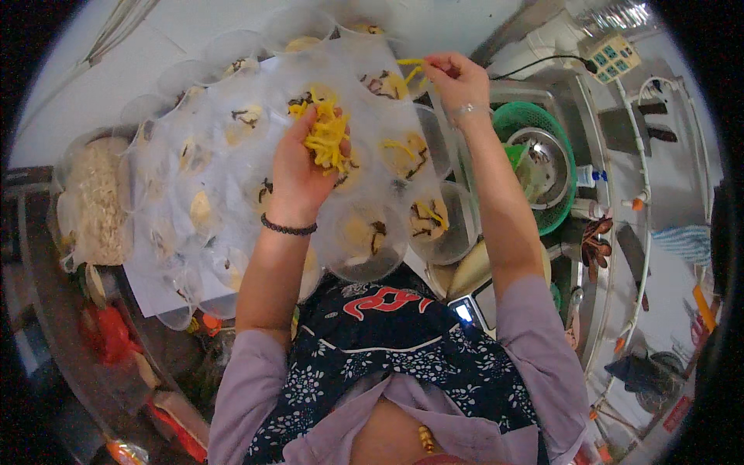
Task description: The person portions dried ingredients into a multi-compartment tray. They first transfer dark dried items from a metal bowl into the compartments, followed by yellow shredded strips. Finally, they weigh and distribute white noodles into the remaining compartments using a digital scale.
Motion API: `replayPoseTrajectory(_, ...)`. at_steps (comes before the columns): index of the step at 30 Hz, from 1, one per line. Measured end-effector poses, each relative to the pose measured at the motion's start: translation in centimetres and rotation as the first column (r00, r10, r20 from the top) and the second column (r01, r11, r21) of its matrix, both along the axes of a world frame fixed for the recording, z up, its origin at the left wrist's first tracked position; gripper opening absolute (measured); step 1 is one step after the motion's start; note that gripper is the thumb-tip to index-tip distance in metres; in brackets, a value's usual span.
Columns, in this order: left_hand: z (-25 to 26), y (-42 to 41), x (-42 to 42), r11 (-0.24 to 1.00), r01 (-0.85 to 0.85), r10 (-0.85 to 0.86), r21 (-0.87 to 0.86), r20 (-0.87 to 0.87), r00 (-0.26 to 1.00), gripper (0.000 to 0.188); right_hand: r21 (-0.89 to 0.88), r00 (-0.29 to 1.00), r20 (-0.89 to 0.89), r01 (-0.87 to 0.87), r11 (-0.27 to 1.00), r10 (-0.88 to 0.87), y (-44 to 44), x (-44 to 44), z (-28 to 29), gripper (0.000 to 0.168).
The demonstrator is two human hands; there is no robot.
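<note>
A bunch of thin yellow strips [327,139] lies in my left hand [302,157], its palm turned up above several clear plastic bowls. Out at the upper right, my right hand [456,81] pinches a few more yellow strips [412,67] between thumb and fingers, over a bowl near the board's edge. Many of the clear bowls hold a pale yellowish piece with dark shreds. Yellow strips also lie in a bowl [407,154] right of my left hand and in another bowl [430,221] below it.
The bowls crowd a white board [139,290]. At its left stands a clear bag of pale shreds [104,203]. To the right, a metal bowl [558,174] sits in a green plastic basket [569,203] at a sink. A lit scale display [464,312] is near my apron; a power strip [615,58] is upper right.
</note>
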State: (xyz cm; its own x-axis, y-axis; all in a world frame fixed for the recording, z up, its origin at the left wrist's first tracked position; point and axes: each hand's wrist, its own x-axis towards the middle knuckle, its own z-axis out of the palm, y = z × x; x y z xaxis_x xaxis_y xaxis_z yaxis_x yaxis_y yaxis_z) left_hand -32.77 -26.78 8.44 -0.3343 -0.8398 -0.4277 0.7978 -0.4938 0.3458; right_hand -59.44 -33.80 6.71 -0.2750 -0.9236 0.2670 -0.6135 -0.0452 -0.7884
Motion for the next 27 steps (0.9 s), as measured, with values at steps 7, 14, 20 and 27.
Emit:
replayPoseTrajectory(7,-0.9,-0.2,1.0,0.999,-0.035,0.032,0.040,0.061,0.998,0.024,0.356,0.975,0.203,0.007,0.934,-0.085,-9.2,1.2,-6.2,0.017)
replayPoseTrajectory(14,-2.0,0.0,3.0,0.993,-0.104,0.100,0.053,0.074,0.992,0.026,0.207,0.895,0.409,-0.279,0.938,0.176,-5.0,0.6,2.3,0.018)
replayPoseTrajectory(20,-1.3,-0.5,1.1,0.998,0.020,-0.032,0.063,0.197,0.980,0.028,0.402,0.880,0.000,-0.436,0.805,0.476,3.4,-1.8,-1.4,0.024)
replayPoseTrajectory(27,-1.1,0.8,-4.1,0.899,0.437,-0.428,-0.006,0.194,0.883,0.027,0.309,0.733,0.583,-0.599,0.739,0.351,6.2,2.1,2.2,0.019)
